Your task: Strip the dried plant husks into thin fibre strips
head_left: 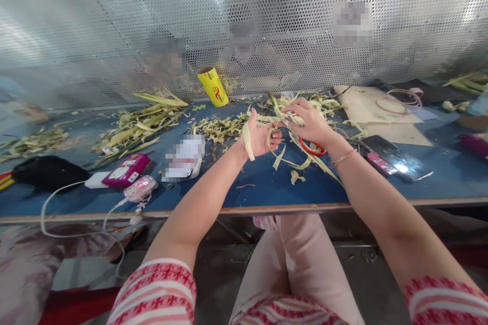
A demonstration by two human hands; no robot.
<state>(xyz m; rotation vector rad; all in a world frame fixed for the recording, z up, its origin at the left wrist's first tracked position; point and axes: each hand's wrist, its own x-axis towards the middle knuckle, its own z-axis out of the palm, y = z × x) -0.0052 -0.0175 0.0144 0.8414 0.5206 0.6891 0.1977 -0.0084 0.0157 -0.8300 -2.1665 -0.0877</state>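
Over the blue tabletop my left hand (261,138) faces palm up, thumb raised, its fingers curled around a pale dried leaf strip (248,141) that looks like husk. One end of the strip hangs over the base of the thumb. Close on its right, my right hand (309,121) pinches the strip between thumb and fingers; the fingertips are partly hidden. Below my right hand lies a red loop handle (312,148), perhaps of scissors, largely covered by strips. A loose heap of similar strips (328,104) spreads behind both hands.
A yellow tube (212,86) stands by the perforated metal screen (290,5). More dried leaves (141,124) lie to the left, near a purple box (127,170) and a cabled pink device (141,189). Rightward are a phone (398,157) and tan sheets (375,104).
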